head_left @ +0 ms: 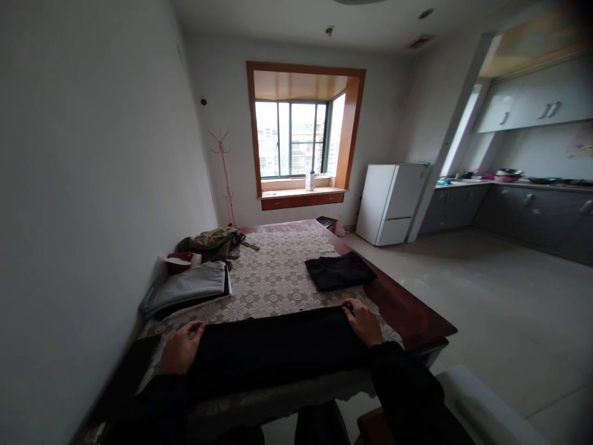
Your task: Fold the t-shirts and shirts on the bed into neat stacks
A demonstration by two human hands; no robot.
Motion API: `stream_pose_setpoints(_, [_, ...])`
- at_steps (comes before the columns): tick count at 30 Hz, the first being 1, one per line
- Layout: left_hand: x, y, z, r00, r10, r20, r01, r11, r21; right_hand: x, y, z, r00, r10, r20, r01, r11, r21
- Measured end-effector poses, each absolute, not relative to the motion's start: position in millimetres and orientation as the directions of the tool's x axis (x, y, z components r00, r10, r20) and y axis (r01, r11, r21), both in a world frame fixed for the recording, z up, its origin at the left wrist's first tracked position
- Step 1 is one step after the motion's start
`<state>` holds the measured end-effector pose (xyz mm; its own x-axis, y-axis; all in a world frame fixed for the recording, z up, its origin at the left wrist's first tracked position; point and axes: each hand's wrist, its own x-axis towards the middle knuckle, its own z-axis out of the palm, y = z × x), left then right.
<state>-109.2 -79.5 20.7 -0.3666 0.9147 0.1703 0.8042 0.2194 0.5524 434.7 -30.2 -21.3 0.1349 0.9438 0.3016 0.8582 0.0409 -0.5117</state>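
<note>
A long black garment [278,349], shaped like trousers folded lengthwise, lies across the near part of the table on the lace tablecloth [271,262]. At its left end, my left hand [182,348] is closed, with thumb and fingertips pinching the upper corner. My right hand [364,322] grips the upper edge at the other end, fingers bent over the cloth. Just beyond my right hand lies a second folded black garment [340,271], apart from the first. A stack of folded clothes with a grey garment [192,284] on top rests beyond my left hand.
Behind the stack are a dark red and white item [183,261] and an olive-green backpack [213,241]. The wall [92,185] runs close along the left. The table's bare reddish edge [410,309] shows at right. A white fridge [386,204] stands beyond it.
</note>
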Motion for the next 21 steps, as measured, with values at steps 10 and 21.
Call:
stream_pose_setpoints(10, [-107.1,-78.9,25.8,-0.269,0.950,0.159,0.888,0.181,0.423,432.8,-33.7,-13.5,0.114,0.955,0.275,0.903,0.016,-0.429])
stream_pose_setpoints(21, [23.6,-118.5,38.0,0.170,0.941,0.292,0.957,-0.228,0.177,304.0,-80.8,18.9,-0.293,0.885,0.362,0.890,0.391,-0.234])
